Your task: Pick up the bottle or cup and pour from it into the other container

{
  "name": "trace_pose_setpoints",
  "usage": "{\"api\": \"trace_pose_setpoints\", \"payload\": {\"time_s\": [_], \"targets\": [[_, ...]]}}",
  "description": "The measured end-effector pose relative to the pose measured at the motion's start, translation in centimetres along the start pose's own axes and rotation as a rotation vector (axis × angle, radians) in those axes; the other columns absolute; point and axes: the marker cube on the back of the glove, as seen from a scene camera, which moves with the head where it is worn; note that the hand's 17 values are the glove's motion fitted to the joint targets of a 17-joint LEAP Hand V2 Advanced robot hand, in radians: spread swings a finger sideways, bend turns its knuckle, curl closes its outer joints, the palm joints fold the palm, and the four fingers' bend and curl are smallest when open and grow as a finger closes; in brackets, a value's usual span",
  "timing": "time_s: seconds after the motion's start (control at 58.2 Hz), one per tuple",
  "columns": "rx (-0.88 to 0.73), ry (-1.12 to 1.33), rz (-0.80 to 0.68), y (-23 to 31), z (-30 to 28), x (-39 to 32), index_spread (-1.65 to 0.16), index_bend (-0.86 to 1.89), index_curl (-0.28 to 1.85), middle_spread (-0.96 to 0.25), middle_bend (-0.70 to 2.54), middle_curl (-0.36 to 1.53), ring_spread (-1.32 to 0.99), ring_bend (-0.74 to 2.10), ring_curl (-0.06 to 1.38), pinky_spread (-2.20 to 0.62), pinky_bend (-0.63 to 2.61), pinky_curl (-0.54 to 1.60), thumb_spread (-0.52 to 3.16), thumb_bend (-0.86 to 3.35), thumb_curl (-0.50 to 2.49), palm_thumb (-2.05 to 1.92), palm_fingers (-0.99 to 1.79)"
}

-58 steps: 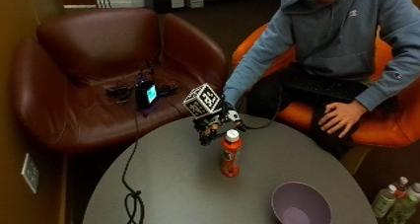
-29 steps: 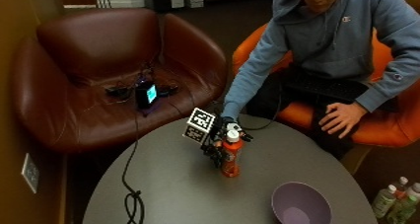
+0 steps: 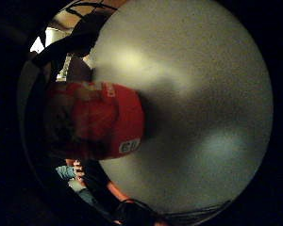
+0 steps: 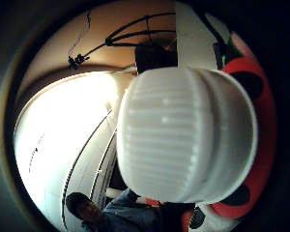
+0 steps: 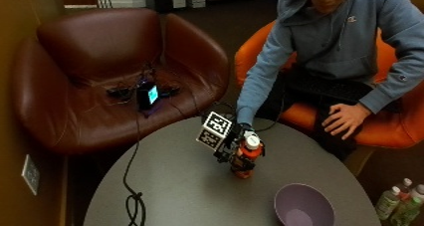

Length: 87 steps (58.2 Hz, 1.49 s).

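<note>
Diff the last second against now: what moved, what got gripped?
The gloved right hand came down from behind the orange bottle and closed around its upper part; a second ago it was just short of the bottle, not touching it. The bottle stands upright on the same spot of the round table, white cap on. The purple bowl and the bare hand on the lap did not move.

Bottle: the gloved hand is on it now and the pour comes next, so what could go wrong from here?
1. The white cap looks to be on the orange bottle; tipping it now would likely pour nothing.
2. The purple bowl sits apart from the bottle near the table's edge; a nudge could push it off.
3. The right hand grips the bottle from the side; it might slip when tilted.
</note>
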Motion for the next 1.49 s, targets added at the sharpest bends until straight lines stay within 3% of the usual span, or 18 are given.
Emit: {"api": "trace_pose_setpoints", "payload": {"time_s": [0.412, 0.601, 1.1, 1.323, 1.495], "targets": [[0.007, 0.457, -0.006, -1.4, -1.9, -9.6, -0.26, 0.12, 0.31, -0.13, 0.36, 0.47, -0.24, 0.46, 0.43, -0.3, 0.33, 0.37, 0.12, -0.04, 0.67, 1.08, 1.14], [-0.089, 0.755, 0.015, -2.3, -1.5, -14.0, -0.24, 0.12, 0.32, -0.12, 0.37, 0.49, -0.23, 0.48, 0.45, -0.31, 0.35, 0.37, 0.08, -0.04, 0.69, 1.06, 1.16], [-0.226, 1.799, 0.152, -8.0, 7.9, -21.7, -0.22, 0.13, 0.35, -0.1, 0.38, 0.51, -0.21, 0.51, 0.47, -0.31, 0.42, 0.38, 0.03, -0.04, 0.72, 1.03, 1.19], [-0.271, 2.047, 0.165, -8.6, 11.6, -21.3, -0.22, 0.13, 0.36, -0.1, 0.38, 0.51, -0.21, 0.51, 0.47, -0.31, 0.42, 0.38, 0.03, -0.04, 0.73, 1.02, 1.19], [-0.264, 2.057, 0.177, -8.4, 12.3, -20.9, -0.22, 0.13, 0.36, -0.1, 0.38, 0.51, -0.22, 0.51, 0.47, -0.31, 0.43, 0.38, 0.04, -0.04, 0.73, 1.02, 1.2]]}}
